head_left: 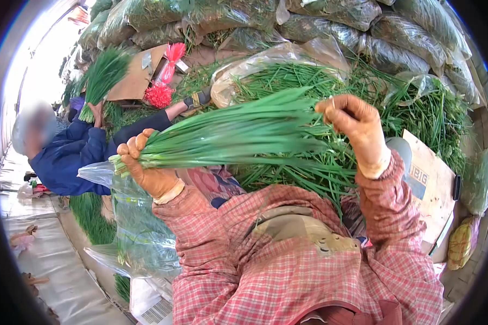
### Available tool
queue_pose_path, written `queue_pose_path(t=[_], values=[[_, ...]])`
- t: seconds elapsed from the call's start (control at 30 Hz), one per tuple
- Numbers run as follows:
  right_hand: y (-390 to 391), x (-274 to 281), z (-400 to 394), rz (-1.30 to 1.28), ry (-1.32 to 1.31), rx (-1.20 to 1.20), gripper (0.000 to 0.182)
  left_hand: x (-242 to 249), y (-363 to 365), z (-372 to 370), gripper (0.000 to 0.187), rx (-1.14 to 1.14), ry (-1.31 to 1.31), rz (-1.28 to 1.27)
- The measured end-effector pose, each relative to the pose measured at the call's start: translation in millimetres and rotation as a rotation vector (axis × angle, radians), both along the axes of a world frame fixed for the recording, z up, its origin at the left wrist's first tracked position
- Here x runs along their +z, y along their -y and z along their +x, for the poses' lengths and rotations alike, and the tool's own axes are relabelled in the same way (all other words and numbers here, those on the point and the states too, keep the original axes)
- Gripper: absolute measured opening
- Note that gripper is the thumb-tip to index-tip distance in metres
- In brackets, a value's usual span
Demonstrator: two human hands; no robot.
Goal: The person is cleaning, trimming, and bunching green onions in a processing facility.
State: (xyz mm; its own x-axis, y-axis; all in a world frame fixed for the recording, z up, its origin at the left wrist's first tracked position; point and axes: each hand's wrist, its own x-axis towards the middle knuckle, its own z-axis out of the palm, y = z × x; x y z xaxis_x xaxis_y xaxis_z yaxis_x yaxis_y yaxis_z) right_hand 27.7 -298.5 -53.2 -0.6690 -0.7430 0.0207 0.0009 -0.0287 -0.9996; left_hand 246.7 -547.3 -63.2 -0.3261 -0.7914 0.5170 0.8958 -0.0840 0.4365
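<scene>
My left hand (149,170), in an orange-tan glove, is closed around the pale stem ends of a bunch of garlic chives (233,132). The long green leaves stretch sideways to the right in front of me, their tips slightly blurred. My right hand (355,124), gloved alike, is raised at the leaf tips with thumb and fingers pinched together. Whatever lies in that pinch is too small to make out. Under the bunch, more loose chives (320,181) lie in a heap by my lap.
A clear plastic bag (143,222) lies by my left arm. An open bag of chives (287,76) is ahead, with stuffed sacks (341,11) stacked behind. A co-worker (73,149) at left holds another bunch. Pink ties (171,65) lie near cardboard; a board (428,184) is at right.
</scene>
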Motion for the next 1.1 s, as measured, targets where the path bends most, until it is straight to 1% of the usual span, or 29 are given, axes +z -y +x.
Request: queue_pose_path(t=[0.03,0.1,0.13,0.17,0.23,0.3,0.33,0.37,0.43,0.47,0.53,0.57,0.6,0.63,0.67,0.7,0.73,0.77,0.83,0.87,0.9,0.97,1.0,1.03,1.07,1.1], values=[[3.7,-0.1,-2.7,-0.072,-0.047,-0.024,0.012,2.1,-8.7,-2.4,0.018,-0.085,-0.023,-0.019],[17.0,0.2,-0.3,-0.180,-0.173,-0.064,0.016,5.9,-21.7,-5.5,0.021,-0.232,-0.060,-0.069],[22.2,4.8,-2.3,-0.099,-0.481,0.006,0.026,7.2,-29.5,-7.9,0.025,-0.276,-0.049,-0.055],[29.3,12.5,3.9,-0.052,-0.474,0.119,0.037,6.9,-34.9,-10.3,0.024,-0.337,-0.033,-0.059],[46.0,24.8,16.7,-0.004,-0.446,0.367,0.041,4.0,-45.6,-18.5,0.023,-0.477,-0.012,-0.058],[66.0,11.1,25.4,-0.176,-0.568,0.534,0.047,0.7,-60.3,-26.2,0.020,-0.545,-0.025,-0.057],[81.1,-13.7,30.4,-0.377,-0.635,0.523,0.046,-0.3,-65.4,-28.9,0.020,-0.576,-0.033,-0.056],[81.8,-16.9,33.4,-0.358,-0.527,0.632,0.038,-0.2,-68.9,-30.3,0.020,-0.602,-0.020,-0.068],[75.7,-18.8,38.1,-0.235,-0.366,0.733,0.024,0.1,-73.0,-30.4,0.019,-0.646,0.012,-0.089],[74.5,-19.8,38.4,-0.265,-0.431,0.657,0.021,-1.3,-71.2,-30.3,0.018,-0.699,-0.004,-0.115],[71.3,-21.6,32.7,-0.322,-0.560,0.500,0.014,6.1,-75.8,-26.9,0.017,-0.526,0.106,-0.111],[63.8,-16.6,21.7,-0.240,-0.634,0.427,0.013,8.3,-77.7,-26.0,0.017,-0.446,0.161,-0.109],[63.4,-27.8,6.6,-0.263,-0.727,0.260,0.012,-0.3,-62.9,-19.9,0.015,-0.475,0.124,-0.110],[49.6,-20.5,-7.0,-0.074,-0.336,0.223,0.015,-3.0,-53.7,-11.8,0.015,-0.419,0.136,-0.077],[41.9,-22.7,-29.3,0.040,-0.176,0.166,0.018,-3.1,-44.7,-4.2,0.016,-0.359,0.147,-0.051],[34.1,-34.7,-53.9,0.201,-0.302,0.095,0.027,-1.7,-37.5,1.4,0.016,-0.293,0.159,-0.031],[25.7,-72.3,-83.1,0.234,-1.123,-0.106,0.042,0.7,-32.7,4.4,0.017,-0.187,0.180,-0.015],[11.9,-54.9,-71.4,0.691,-0.995,-0.141,0.052,4.1,-29.5,6.5,0.017,-0.138,0.197,-0.042],[6.0,-43.1,-54.5,0.487,-0.995,-0.192,0.048,9.3,-26.1,6.0,0.017,-0.047,0.228,-0.092],[8.8,-29.9,-37.4,0.365,-0.821,-0.137,0.046,14.3,-29.8,1.2,0.017,0.010,0.253,-0.105],[15.2,-17.8,-13.7,0.249,-0.642,-0.083,0.044,17.5,-30.9,-2.1,0.018,0.050,0.307,-0.227],[20.6,-16.3,22.5,0.050,-0.371,0.214,0.039,23.9,-33.0,-11.7,0.018,0.121,0.407,-0.475],[26.0,-11.8,36.3,0.075,-0.039,0.430,0.037,29.4,-43.8,-21.7,0.017,0.256,0.478,-0.614],[29.9,-8.1,48.5,0.097,0.299,0.636,0.036,29.9,-59.1,-30.0,0.015,0.333,0.567,-0.810],[34.3,-21.4,63.2,0.063,0.724,0.737,0.037,32.2,-72.9,-35.6,0.013,0.409,0.648,-1.006],[38.5,-38.4,74.5,0.022,1.151,0.824,0.039,45.4,-82.5,-40.2,0.007,0.257,0.669,-1.442]])
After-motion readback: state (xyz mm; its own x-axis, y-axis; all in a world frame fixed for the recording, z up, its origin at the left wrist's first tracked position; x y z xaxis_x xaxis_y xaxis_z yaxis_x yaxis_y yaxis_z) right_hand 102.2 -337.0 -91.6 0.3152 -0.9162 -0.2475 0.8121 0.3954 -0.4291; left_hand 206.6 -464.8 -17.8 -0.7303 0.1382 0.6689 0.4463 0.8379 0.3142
